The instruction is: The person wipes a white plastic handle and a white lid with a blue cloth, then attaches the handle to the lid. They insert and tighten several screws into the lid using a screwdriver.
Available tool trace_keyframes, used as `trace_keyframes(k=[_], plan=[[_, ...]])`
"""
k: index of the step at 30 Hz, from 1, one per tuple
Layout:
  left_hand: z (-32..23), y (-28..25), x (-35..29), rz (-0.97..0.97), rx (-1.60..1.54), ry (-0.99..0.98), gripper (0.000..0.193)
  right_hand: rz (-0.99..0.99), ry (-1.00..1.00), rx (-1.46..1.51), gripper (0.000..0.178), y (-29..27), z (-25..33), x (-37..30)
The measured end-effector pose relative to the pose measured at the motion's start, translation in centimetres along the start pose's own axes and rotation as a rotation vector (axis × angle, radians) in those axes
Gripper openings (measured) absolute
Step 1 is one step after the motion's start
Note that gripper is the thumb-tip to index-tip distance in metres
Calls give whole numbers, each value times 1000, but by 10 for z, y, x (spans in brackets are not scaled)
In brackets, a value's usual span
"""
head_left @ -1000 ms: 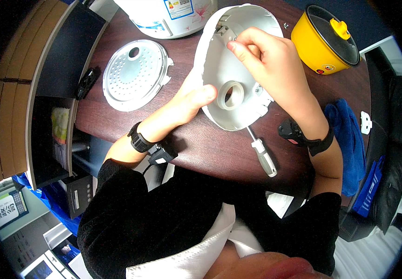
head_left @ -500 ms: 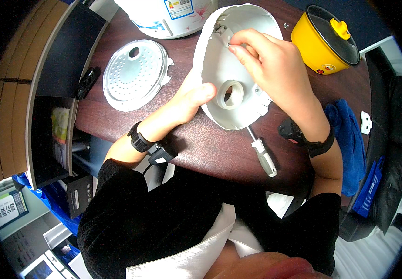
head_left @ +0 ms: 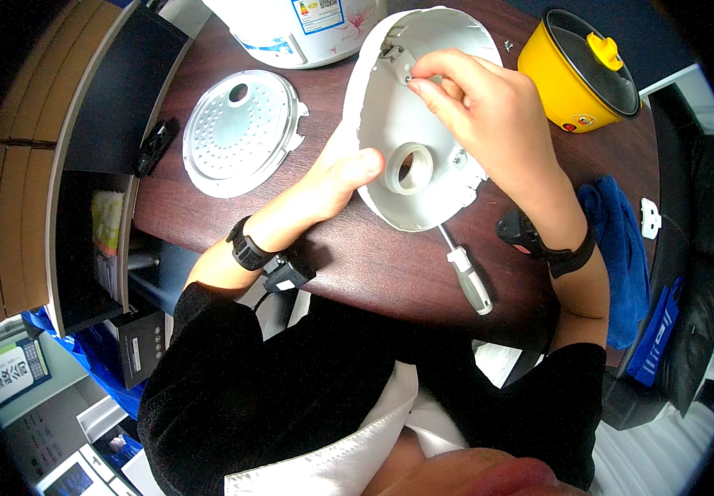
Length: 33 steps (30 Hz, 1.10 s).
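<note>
A white plastic rice cooker lid shell is tilted with its hollow inside toward me. My left hand grips its left rim, the thumb over the edge and the other fingers hidden behind. Inside the shell, a round collar surrounds a hole. My right hand is closed, its thumb and index finger pinched together beside a small moulded post in the upper part of the shell. Whatever is between those fingertips is too small to make out. A screwdriver with a grey and white handle lies below, its tip hidden by the shell.
Left of the shell lies a round perforated metal inner lid. The white cooker body stands behind. At the far right are a yellow pot, some small screws and a blue cloth. Shelving borders the table's left side.
My right hand has shifted very slightly, its fingertips still pinched at the same spot inside the shell. My left hand and the shell stay put.
</note>
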State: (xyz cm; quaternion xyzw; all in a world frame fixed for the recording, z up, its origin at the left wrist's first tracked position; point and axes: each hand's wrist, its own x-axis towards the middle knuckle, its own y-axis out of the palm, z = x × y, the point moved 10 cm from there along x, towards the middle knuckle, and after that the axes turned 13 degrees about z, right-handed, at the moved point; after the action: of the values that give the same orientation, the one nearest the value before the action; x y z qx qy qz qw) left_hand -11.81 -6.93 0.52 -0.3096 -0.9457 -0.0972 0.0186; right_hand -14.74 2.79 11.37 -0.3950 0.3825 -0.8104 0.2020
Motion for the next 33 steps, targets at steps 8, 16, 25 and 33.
trace_keyframes(k=[8, 16, 25, 33], plan=[[-2, -1, -1, -35, 61, -14, 110, -44, -32, -10, 9, 0, 2, -2], [-4, 4, 2, 6, 109, -36, 111, -33, -21, -87, 10, 2, 7, -6], [-13, 8, 0, 6, 183, -19, 110, -60, -60, -152, 8, 1, 16, -5], [-26, 9, 0, -50, 260, 49, 109, -22, -10, -165, 11, 1, 16, -5]])
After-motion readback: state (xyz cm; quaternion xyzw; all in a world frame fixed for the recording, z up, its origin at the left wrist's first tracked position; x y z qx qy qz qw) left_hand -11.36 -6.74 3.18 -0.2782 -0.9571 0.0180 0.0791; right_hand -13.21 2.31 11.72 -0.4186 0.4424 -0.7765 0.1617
